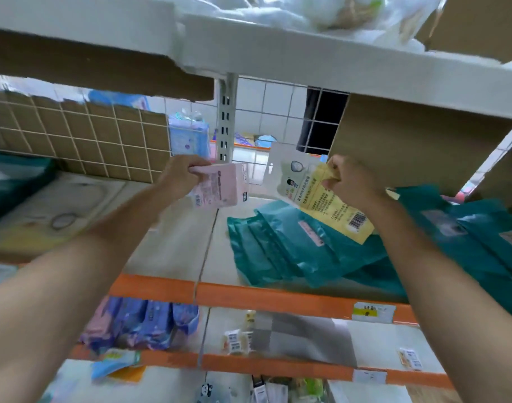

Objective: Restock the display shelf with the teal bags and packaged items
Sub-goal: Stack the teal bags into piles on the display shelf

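Observation:
My left hand (180,175) grips a pink flat package (220,187) by its top left corner, holding it above the shelf board (173,251). My right hand (351,181) pinches a white and yellow package (313,190) with a barcode, held above a fanned pile of teal bags (284,251) lying on the shelf. More teal bags (476,237) lie at the right, partly behind my right forearm.
A cardboard box (409,144) stands at the back right. A wire grid (103,141) and an upright post (225,120) close the back. The orange shelf edge (278,298) runs below, with purple packs (150,324) and small items on lower shelves. A flat printed pack (51,210) lies left.

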`<action>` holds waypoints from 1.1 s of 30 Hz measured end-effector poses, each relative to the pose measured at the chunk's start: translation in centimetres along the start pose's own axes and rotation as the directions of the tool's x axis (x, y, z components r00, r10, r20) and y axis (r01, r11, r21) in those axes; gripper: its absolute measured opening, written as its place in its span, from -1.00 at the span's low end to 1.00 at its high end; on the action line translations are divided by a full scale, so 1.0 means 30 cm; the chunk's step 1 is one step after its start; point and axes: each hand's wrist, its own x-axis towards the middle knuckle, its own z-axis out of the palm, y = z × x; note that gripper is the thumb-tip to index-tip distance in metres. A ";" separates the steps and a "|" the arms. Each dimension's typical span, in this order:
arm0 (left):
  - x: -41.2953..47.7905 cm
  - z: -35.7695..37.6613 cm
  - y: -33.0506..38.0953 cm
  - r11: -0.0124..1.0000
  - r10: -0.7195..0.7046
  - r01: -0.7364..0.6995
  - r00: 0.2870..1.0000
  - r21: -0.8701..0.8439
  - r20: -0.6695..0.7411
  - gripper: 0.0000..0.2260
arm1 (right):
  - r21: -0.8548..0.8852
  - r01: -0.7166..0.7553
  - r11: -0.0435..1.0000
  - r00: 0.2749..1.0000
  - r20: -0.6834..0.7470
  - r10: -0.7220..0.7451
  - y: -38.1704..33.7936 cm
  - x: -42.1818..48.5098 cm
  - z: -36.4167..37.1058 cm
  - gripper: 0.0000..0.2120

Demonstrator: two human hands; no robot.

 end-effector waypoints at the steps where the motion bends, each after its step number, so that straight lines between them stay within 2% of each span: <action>1: 0.001 -0.040 -0.028 1.000 -0.004 0.004 1.000 -0.016 0.003 -0.69 | -0.031 0.005 1.000 1.000 0.000 -0.005 -0.041 0.003 0.017 -0.77; 3: 0.000 -0.113 -0.087 0.998 -0.024 0.025 1.000 -0.052 0.008 -0.68 | -0.068 0.008 0.998 1.000 -0.001 -0.008 -0.118 0.009 0.050 -0.86; 7: -0.019 -0.224 -0.222 0.996 -0.076 0.076 0.997 -0.052 -0.002 -0.73 | -0.080 -0.005 0.997 1.000 -0.032 0.002 -0.247 0.016 0.122 -0.86; 11: -0.043 -0.293 -0.331 0.956 -0.246 0.243 0.969 -0.164 0.000 -0.71 | -0.115 -0.018 0.993 0.998 -0.057 0.011 -0.344 0.030 0.174 -0.77; 14: -0.049 -0.303 -0.381 0.858 -0.415 0.414 0.907 -0.305 0.064 -0.68 | -0.119 -0.007 0.993 0.999 -0.053 0.001 -0.396 0.044 0.198 -0.77; 16: -0.059 -0.287 -0.395 0.769 -0.490 0.500 0.861 -0.399 0.135 -0.75 | -0.116 -0.005 0.993 0.999 -0.048 0.000 -0.421 0.055 0.205 -0.79; 18: -0.064 -0.258 -0.410 0.695 -0.548 0.573 0.813 -0.434 0.196 -0.85 | -0.120 -0.003 0.993 0.999 -0.044 -0.003 -0.438 0.063 0.205 -0.82; 21: -0.070 -0.226 -0.435 0.628 -0.631 0.648 0.748 -0.430 0.205 -0.79 | -0.130 0.001 0.992 0.999 -0.040 -0.006 -0.459 0.074 0.208 -0.80; 23: -0.069 -0.211 -0.454 0.653 -0.631 0.649 0.751 -0.390 0.192 -0.88 | -0.132 0.002 0.991 0.999 -0.032 -0.006 -0.472 0.078 0.211 -0.80; 25: -0.078 -0.195 -0.471 0.706 -0.601 0.621 0.780 -0.341 0.176 -0.78 | -0.121 -0.002 0.993 1.000 -0.020 0.000 -0.480 0.081 0.217 -0.83; 28: -0.097 -0.183 -0.506 0.792 -0.571 0.576 0.816 -0.202 0.084 -0.80 | -0.117 -0.007 0.993 1.000 0.001 0.007 -0.492 0.083 0.229 -0.84; 30: -0.111 -0.187 -0.504 0.849 -0.514 0.519 0.855 -0.098 0.073 -0.84 | -0.100 -0.011 0.995 1.000 0.007 0.012 -0.502 0.085 0.238 -0.83; 33: -0.116 -0.190 -0.486 0.880 -0.474 0.472 0.880 0.051 0.037 -0.80 | -0.073 -0.027 0.997 1.000 0.005 0.028 -0.525 0.080 0.246 -0.82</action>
